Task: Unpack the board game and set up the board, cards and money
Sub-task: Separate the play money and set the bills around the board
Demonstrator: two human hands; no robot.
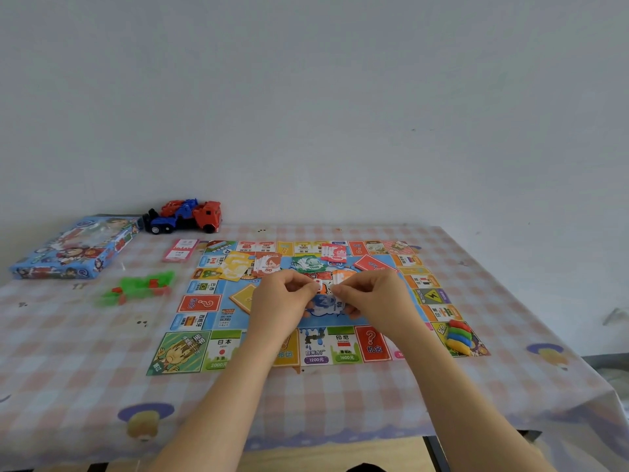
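- The board [185,352] lay unfolded and flat on the bench [306,403], so that step appeared complete.
- The box [73,248] sat at the far left of the bench, well apart from the board.
- Money already set out on the board's far half: yellow notes [236,265], orange notes [268,264], green notes [308,263] and pink notes [335,252], each in its own stack.
- Cards: a red deck [372,265] lay on the board's far right, and an orange deck [245,296] lay near the left hand. A pink stack [180,250] lay just off the far left corner.
- Coloured pawns [459,337] were piled on the near right corner square. Green and red houses [143,287] lay in a loose heap left of the board.
- Judged status: late stage, with one stack in hand and the loose pieces left to arrange.
- The left hand [279,301] and right hand [374,298] met over the board's centre, forearms converging from the near edge.
- Each grip was curled, thumb and forefinger pinching the blue-and-white notes [325,304] from its own side. Whether a band or wrapper sat between the fingertips could not be told.
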